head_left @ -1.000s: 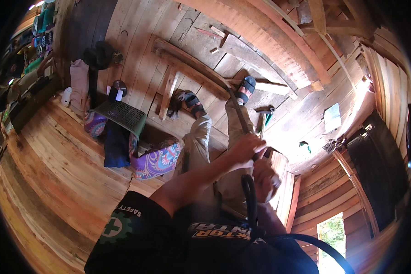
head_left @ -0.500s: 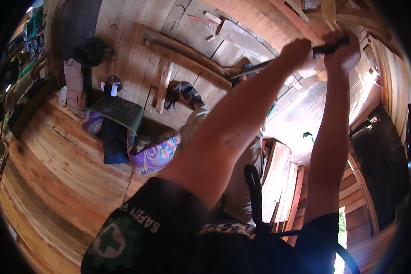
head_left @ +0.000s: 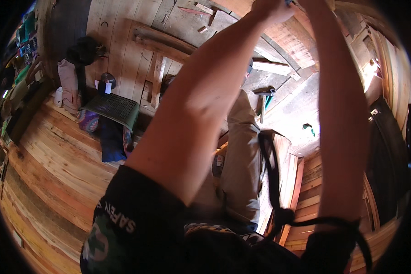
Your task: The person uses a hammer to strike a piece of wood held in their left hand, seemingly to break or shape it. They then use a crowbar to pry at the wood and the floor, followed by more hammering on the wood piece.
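Note:
Both my arms reach up to the top edge of the head view. My left hand (head_left: 275, 11) is closed there, partly cut off by the edge. A tiny dark piece of the long bar (head_left: 288, 2) shows beside its fingers; the rest of the bar is out of view. Close by on the right, my right hand (head_left: 309, 2) is almost wholly beyond the edge, its fingers hidden. Below the hands lie wooden boards (head_left: 285, 39). A hammer-like tool (head_left: 263, 104) with a dark head rests on the pale boards between my forearms.
A timber frame (head_left: 164, 48) lies on the plank floor at upper left. Nearer stands a dark green plastic crate (head_left: 109, 109) over patterned cloth. Stacked planks (head_left: 64, 178) fill the left side. A black cord (head_left: 278, 214) hangs before my chest, above my beige trouser leg (head_left: 243, 123).
Both hands have risen out toward the top edge, the left one also shifting leftward. The long dark bar, gripped in both before, has almost left the view. The floor tool has come into sight.

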The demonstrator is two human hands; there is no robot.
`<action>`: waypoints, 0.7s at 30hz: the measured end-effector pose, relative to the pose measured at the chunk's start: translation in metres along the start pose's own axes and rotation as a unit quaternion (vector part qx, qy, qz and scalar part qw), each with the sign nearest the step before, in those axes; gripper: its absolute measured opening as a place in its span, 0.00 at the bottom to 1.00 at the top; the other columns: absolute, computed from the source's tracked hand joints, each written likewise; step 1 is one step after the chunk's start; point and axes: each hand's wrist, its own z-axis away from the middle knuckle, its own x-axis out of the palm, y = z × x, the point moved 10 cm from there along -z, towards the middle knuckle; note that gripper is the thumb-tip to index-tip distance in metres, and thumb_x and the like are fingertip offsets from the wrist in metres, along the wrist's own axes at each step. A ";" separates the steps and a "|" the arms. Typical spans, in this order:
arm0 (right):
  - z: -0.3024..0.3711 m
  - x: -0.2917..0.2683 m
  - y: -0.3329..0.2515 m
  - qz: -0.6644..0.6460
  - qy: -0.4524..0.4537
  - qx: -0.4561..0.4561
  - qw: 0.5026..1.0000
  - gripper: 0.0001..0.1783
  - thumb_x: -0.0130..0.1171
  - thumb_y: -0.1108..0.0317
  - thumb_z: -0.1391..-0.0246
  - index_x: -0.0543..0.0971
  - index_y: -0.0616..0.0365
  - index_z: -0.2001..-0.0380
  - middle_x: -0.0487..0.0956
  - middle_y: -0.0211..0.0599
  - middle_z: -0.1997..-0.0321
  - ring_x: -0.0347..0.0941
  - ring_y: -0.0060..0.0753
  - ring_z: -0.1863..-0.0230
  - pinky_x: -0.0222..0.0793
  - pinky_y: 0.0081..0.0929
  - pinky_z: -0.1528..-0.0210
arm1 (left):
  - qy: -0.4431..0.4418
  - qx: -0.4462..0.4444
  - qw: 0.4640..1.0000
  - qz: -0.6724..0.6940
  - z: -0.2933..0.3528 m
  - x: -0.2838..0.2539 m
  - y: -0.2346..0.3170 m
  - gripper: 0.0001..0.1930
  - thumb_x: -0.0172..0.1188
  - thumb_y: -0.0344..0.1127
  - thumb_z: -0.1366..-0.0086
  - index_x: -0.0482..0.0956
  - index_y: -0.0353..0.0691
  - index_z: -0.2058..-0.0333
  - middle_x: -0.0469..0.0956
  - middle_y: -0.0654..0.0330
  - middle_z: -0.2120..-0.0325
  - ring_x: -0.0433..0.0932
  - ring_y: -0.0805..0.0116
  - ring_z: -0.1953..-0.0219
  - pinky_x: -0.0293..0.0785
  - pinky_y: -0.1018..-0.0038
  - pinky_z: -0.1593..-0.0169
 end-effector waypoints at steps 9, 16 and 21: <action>0.226 -0.046 -0.062 -0.170 -0.061 -0.046 0.982 0.22 0.39 0.62 0.40 0.64 0.59 0.87 0.67 0.36 0.88 0.59 0.24 0.87 0.58 0.24 0.79 | 0.069 0.099 0.992 0.034 0.188 0.024 0.001 0.10 0.62 0.38 0.51 0.73 0.39 0.73 0.75 0.47 0.82 0.77 0.46 0.75 0.73 0.56 0.71; 0.284 -0.106 -0.041 -0.264 -0.012 -0.003 0.964 0.15 0.39 0.64 0.45 0.59 0.53 0.85 0.55 0.33 0.89 0.48 0.26 0.85 0.50 0.30 0.77 | 0.082 0.190 0.972 0.107 0.258 0.050 0.048 0.12 0.60 0.31 0.52 0.70 0.39 0.68 0.70 0.55 0.73 0.71 0.53 0.65 0.67 0.61 0.59; 0.143 -0.125 0.004 -0.283 0.032 0.081 0.955 0.16 0.39 0.63 0.45 0.59 0.51 0.86 0.54 0.29 0.88 0.47 0.26 0.86 0.49 0.27 0.81 | 0.072 0.186 0.978 0.061 0.154 0.076 0.058 0.06 0.48 0.32 0.39 0.71 0.37 0.67 0.74 0.48 0.72 0.74 0.46 0.67 0.68 0.55 0.63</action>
